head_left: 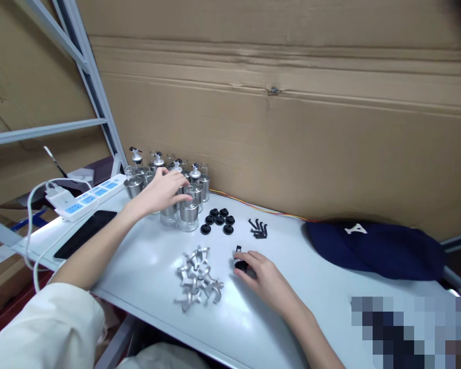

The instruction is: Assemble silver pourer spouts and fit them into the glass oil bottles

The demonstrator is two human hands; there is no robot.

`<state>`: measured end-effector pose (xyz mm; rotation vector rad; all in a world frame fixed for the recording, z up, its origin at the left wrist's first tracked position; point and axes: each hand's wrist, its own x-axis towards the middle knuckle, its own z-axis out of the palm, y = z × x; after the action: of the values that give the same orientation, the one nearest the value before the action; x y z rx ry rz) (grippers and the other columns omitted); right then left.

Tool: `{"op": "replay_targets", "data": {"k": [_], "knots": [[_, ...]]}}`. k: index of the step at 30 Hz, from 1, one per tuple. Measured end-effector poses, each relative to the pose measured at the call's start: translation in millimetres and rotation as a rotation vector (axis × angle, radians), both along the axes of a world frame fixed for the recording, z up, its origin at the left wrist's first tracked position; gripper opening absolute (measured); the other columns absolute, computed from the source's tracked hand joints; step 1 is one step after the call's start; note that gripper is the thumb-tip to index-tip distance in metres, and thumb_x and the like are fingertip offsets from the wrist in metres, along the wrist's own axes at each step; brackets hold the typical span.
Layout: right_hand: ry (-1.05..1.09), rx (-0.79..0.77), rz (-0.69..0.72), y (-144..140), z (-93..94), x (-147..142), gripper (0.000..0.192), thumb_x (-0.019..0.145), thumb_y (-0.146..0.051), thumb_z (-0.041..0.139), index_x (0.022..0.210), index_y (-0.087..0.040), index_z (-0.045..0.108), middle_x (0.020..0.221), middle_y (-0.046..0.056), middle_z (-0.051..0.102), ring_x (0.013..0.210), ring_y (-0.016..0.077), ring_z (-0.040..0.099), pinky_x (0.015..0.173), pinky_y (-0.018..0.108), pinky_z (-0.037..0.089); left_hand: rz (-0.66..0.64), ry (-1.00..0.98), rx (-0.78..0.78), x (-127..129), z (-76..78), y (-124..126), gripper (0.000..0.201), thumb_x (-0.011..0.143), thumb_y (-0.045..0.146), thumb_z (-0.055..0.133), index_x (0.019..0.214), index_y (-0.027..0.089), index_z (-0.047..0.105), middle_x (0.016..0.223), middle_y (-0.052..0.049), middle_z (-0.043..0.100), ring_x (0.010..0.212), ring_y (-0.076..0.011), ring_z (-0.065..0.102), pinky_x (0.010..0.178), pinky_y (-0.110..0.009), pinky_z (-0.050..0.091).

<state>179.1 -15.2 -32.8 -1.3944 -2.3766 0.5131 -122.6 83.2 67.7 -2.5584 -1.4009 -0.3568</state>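
My left hand [164, 190] reaches over the group of bottles at the back left, thumb and fingers apart. Its fingertips are at the neck of a front glass bottle [189, 218] with a metal band; whether they touch it I cannot tell. Several bottles behind carry silver pourer tops [194, 171] with black flaps. My right hand [263, 277] is closed on a pourer top [239, 263] with a black stopper, low over the table and partly hidden by the fingers. Left of it lies a pile of silver spout pieces [197, 277]. Black ribbed stoppers [217, 220] and small black levers [258, 229] lie farther back.
A navy cap [376, 251] rests on the grey table [146, 274] at the right. At the left are a white power strip [94, 197] with cables and a black phone [85, 234]. A cardboard wall [292, 154] closes off the back, with a metal rack post [96, 77] at the left.
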Motion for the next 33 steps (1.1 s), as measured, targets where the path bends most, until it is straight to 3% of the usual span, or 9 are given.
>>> {"op": "replay_targets", "data": {"k": [7, 11, 14, 16, 22, 28, 33], "knots": [[0.056, 0.115, -0.03, -2, 8.2, 2, 0.019, 0.092, -0.026, 0.05, 0.105, -0.017, 0.06, 0.1, 0.01, 0.067, 0.091, 0.0232, 0.063, 0.085, 0.038, 0.049, -0.022, -0.141, 0.063, 14, 14.1, -14, 0.034, 0.089, 0.048, 0.048, 0.099, 0.016, 0.053, 0.102, -0.008, 0.063, 0.099, -0.0257, 0.055, 0.091, -0.043, 0.032], [0.141, 0.187, -0.103, 0, 11.9, 6, 0.02, 0.094, -0.029, 0.043, 0.105, -0.018, 0.056, 0.097, 0.01, 0.067, 0.083, 0.0212, 0.063, 0.079, 0.034, 0.05, -0.07, -0.594, -0.034, 39, 19.5, -19, 0.031, 0.087, 0.045, 0.048, 0.101, 0.017, 0.046, 0.105, -0.007, 0.061, 0.098, -0.0235, 0.057, 0.088, -0.04, 0.041], [0.2, 0.201, -0.166, 1, 12.5, 10, 0.023, 0.095, -0.032, 0.04, 0.106, -0.019, 0.055, 0.09, 0.007, 0.067, 0.076, 0.0195, 0.062, 0.074, 0.032, 0.049, -0.264, -1.015, -0.235, 69, 13.1, -23, 0.026, 0.089, 0.043, 0.044, 0.1, 0.02, 0.036, 0.101, -0.005, 0.061, 0.096, -0.0199, 0.06, 0.083, -0.035, 0.046], [0.233, 0.235, -0.184, 2, 12.6, 11, 0.024, 0.095, -0.034, 0.04, 0.105, -0.019, 0.056, 0.09, 0.007, 0.068, 0.073, 0.019, 0.061, 0.073, 0.032, 0.048, -0.394, -1.165, -0.389, 89, 4.8, -28, 0.03, 0.088, 0.046, 0.046, 0.099, 0.022, 0.033, 0.093, -0.003, 0.062, 0.092, -0.0189, 0.062, 0.083, -0.035, 0.047], [0.302, 0.364, -0.233, 3, 13.5, 18, 0.021, 0.094, -0.032, 0.042, 0.103, -0.021, 0.057, 0.094, 0.007, 0.069, 0.075, 0.0191, 0.06, 0.076, 0.032, 0.046, -0.543, -1.239, -0.78, 127, -23.5, -44, 0.038, 0.086, 0.052, 0.055, 0.101, 0.022, 0.037, 0.089, -0.004, 0.061, 0.094, -0.0204, 0.061, 0.085, -0.037, 0.046], [0.403, 0.493, -0.182, 1, 13.6, 18, 0.017, 0.093, -0.021, 0.045, 0.107, -0.022, 0.055, 0.099, 0.007, 0.065, 0.094, 0.0201, 0.061, 0.082, 0.033, 0.044, -0.673, -1.287, -0.948, 139, -47.7, -44, 0.035, 0.087, 0.048, 0.058, 0.103, 0.021, 0.041, 0.094, -0.004, 0.058, 0.097, -0.0197, 0.057, 0.088, -0.036, 0.043], [0.484, 0.542, -0.198, -4, 16.5, 12, 0.017, 0.09, -0.016, 0.046, 0.103, -0.023, 0.054, 0.093, 0.006, 0.061, 0.088, 0.0193, 0.059, 0.077, 0.033, 0.046, -0.652, -1.226, -1.033, 139, -57.6, -45, 0.031, 0.089, 0.043, 0.056, 0.107, 0.023, 0.041, 0.098, -0.004, 0.056, 0.097, -0.019, 0.054, 0.087, -0.034, 0.04]]}}
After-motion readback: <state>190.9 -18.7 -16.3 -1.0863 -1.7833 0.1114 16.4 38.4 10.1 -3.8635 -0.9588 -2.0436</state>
